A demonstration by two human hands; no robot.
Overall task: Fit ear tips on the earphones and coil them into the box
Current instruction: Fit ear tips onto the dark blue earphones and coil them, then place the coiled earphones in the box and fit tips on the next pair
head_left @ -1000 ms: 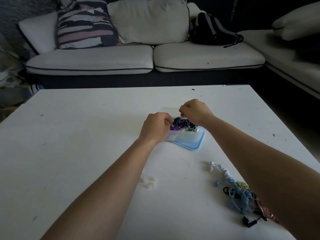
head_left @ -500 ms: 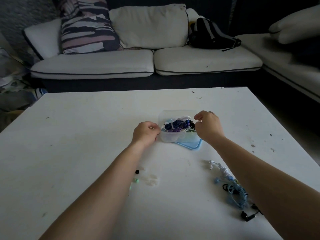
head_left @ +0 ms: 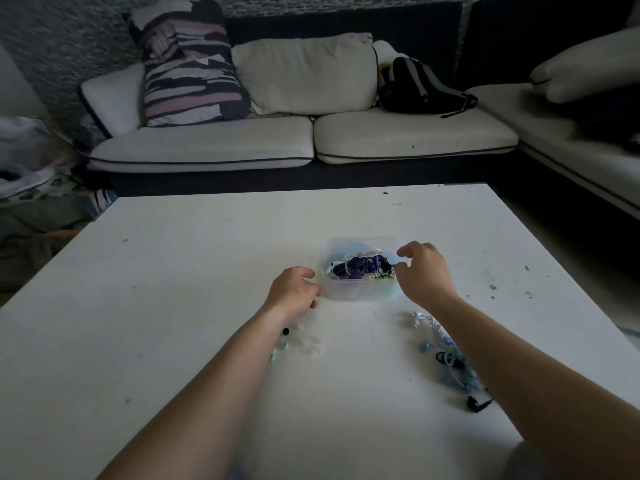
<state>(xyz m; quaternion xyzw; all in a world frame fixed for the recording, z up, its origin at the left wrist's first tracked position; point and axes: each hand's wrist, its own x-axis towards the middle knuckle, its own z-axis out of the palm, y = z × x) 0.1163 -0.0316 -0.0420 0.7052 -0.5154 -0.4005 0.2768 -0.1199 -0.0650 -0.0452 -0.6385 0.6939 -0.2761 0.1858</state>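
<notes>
A clear box [head_left: 360, 293] is set in the middle of the white tabletop [head_left: 166, 306]. Coiled earphones [head_left: 358, 266] are packed inside it. The left hand [head_left: 292, 293] is seen just beside the box's left wall, with its fingers loosely curled and nothing held. The right hand [head_left: 425, 271] is placed at the box's right side, with its fingers spread and nothing gripped. Loose earphones [head_left: 450, 362] are piled by the right arm. Small ear tips [head_left: 284, 346] are scattered near the left wrist.

White table [head_left: 173, 271]: box [head_left: 356, 292], earphones [head_left: 450, 362].
</notes>
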